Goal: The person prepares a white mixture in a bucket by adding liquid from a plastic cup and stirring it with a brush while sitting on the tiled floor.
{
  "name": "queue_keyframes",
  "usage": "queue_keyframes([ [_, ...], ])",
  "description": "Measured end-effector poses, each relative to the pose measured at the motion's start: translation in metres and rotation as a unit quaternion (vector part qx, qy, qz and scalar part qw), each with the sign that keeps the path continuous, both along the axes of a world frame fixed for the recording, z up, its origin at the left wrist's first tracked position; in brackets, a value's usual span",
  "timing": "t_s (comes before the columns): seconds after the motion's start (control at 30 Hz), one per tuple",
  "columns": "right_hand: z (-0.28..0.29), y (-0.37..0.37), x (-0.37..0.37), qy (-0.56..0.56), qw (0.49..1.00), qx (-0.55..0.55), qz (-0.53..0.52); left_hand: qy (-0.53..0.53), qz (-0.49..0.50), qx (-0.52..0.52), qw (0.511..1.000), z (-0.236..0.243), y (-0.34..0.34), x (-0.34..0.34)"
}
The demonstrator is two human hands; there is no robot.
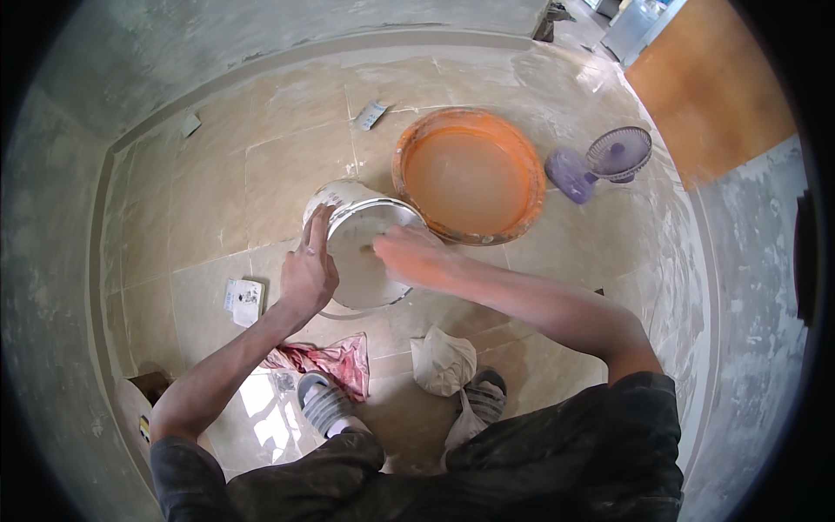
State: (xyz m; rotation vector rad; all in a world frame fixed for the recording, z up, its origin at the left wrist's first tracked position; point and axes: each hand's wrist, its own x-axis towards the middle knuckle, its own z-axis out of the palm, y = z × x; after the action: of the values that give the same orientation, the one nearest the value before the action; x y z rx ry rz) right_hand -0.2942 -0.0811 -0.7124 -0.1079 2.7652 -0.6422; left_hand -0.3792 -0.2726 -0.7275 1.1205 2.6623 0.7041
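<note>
A white bucket [367, 300] holding pale grey material stands on the tiled floor in front of me. My left hand [310, 265] grips its left rim, with fingers over the edge. My right hand [400, 252] is inside the upper right of the bucket, closed on a short brown stick-like tool [367, 249], whose lower part is hidden. An orange tub [513, 148] of cloudy liquid sits just beyond the bucket to the right. A white plastic bag [442, 357] and a red-stained cloth [344, 365] lie by my sandaled feet.
A purple fan [616, 155] stands right of the tub. Small flat pieces [246, 300] lie on the floor at left, others farther back. Plastered walls [104, 70] bound the floor. An orange board [704, 96] is at upper right, a round object [132, 409] at lower left.
</note>
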Motion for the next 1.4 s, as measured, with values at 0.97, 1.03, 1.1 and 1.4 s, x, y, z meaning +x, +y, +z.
queue_keyframes([
  [0.97, -0.011, -0.004, -0.011, 0.022, 0.997, -0.021, -0.069, 0.020, -0.005, 0.037, 0.999, -0.006, -0.002, 0.000],
  [1.03, -0.044, -0.004, -0.003, 0.056, 0.998, -0.024, -0.019, 0.022, -0.012, 0.043, 0.999, -0.005, 0.002, 0.001],
  [1.1, -0.054, -0.007, -0.002, 0.091, 0.995, -0.030, 0.031, -0.019, 0.012, 0.000, 1.000, 0.000, 0.000, 0.001],
  [1.4, -0.029, -0.006, -0.005, 0.046, 0.998, 0.019, -0.038, 0.043, -0.013, 0.036, 0.998, -0.008, -0.004, -0.001],
])
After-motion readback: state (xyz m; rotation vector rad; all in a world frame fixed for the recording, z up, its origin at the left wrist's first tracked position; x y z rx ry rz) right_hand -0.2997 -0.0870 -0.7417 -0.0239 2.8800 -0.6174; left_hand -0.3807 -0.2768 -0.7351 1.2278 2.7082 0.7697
